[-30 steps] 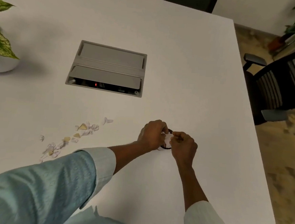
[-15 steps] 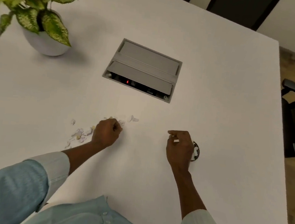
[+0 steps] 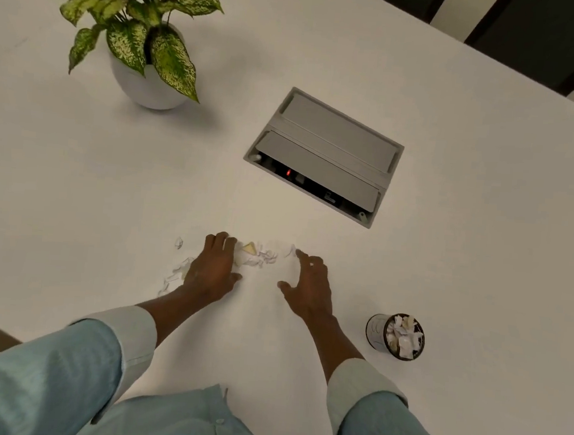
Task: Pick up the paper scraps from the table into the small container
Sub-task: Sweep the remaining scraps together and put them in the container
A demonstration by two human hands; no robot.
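While no writing is legible, two open-fingered hands, left hand [image 3: 213, 270] and right hand [image 3: 309, 286], flank paper scraps [image 3: 258, 254] on a white table [image 3: 75, 183], one scrap-filled small container [image 3: 395, 335] near the right.

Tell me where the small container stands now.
In the head view, the container stands on the table at lower right, just right of the right hand and apart from it, nearer than the grey hatch.
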